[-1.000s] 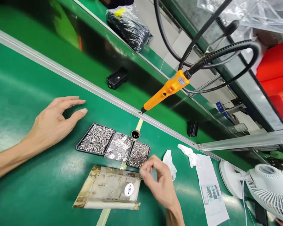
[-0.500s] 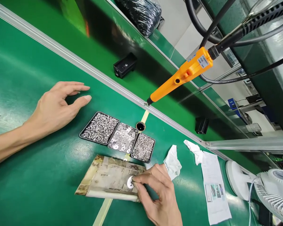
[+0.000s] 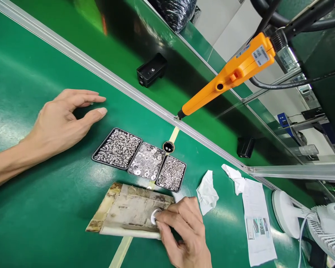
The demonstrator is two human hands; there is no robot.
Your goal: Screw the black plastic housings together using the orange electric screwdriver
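My right hand (image 3: 185,227) is closed in a pinch at a round white washer (image 3: 153,215), whose right side the fingertips cover. The washer is over the right part of a flat, worn pad (image 3: 128,208) wrapped in stained tape. Whether anything smaller is in the pinch is hidden. My left hand (image 3: 69,115) hovers or rests at the left with fingers apart, holding nothing. Nearest to it is a black tray of small metal screws (image 3: 118,147). Beside that stand a tray of flat washers (image 3: 147,160) and a tray of small nuts or rings (image 3: 171,173).
An orange electric screwdriver (image 3: 226,78) hangs over the metal rail (image 3: 100,72). A round black dish (image 3: 168,147) lies behind the trays. To the right are crumpled white cloths (image 3: 207,193), a printed sheet (image 3: 258,227) and a white fan (image 3: 287,216).
My right fingertips have shifted slightly over the washer and cover more of it. My left hand has risen a little in view. The whole view has shifted slightly.
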